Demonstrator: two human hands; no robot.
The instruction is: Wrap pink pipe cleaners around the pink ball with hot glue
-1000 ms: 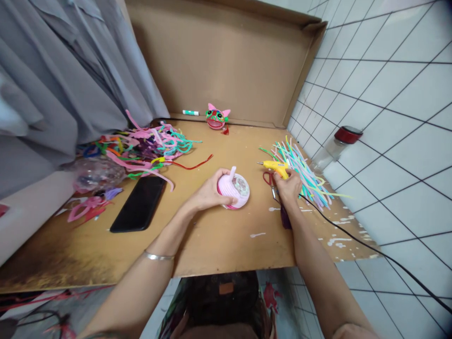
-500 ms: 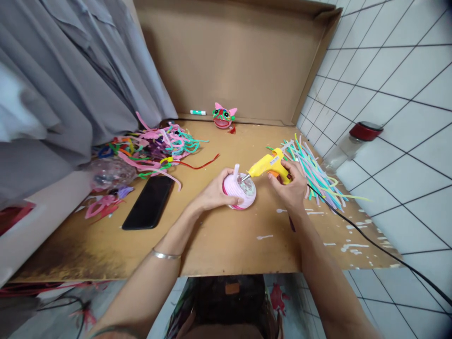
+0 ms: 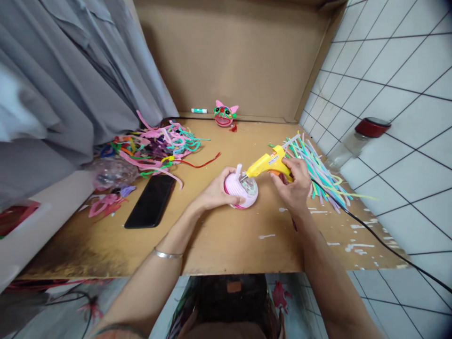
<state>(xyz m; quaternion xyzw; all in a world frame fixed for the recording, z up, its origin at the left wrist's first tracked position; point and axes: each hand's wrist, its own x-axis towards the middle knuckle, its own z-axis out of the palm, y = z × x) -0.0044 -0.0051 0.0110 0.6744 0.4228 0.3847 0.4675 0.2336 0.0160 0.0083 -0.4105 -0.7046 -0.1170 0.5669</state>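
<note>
My left hand (image 3: 221,190) is closed around a round ball wrapped in pale pink pipe cleaner (image 3: 235,187), thumb across its front. A darker pink band shows at the ball's left and lower edge, and one pipe cleaner end sticks up from its top. Part of its right side is bare and looks clear. My right hand (image 3: 294,181) grips a yellow hot glue gun (image 3: 266,163), fingers around the handle by the orange trigger. Its metal nozzle meets the ball near the upright end. A clear glue stick juts from the gun's back.
Tangled coloured pipe cleaners (image 3: 158,141) and a black phone (image 3: 151,201) lie left. Straight pipe cleaners (image 3: 314,169) and a red-lidded jar (image 3: 353,146) are right. A black cord (image 3: 353,216) crosses the table's right side. A small pink-eared animal head (image 3: 223,115) and a marker (image 3: 199,111) sit at the back.
The glue gun's nozzle has shifted slightly down and left against the ball, close to the upright pipe cleaner end. The whole view has turned a little. Both hands keep their holds.
</note>
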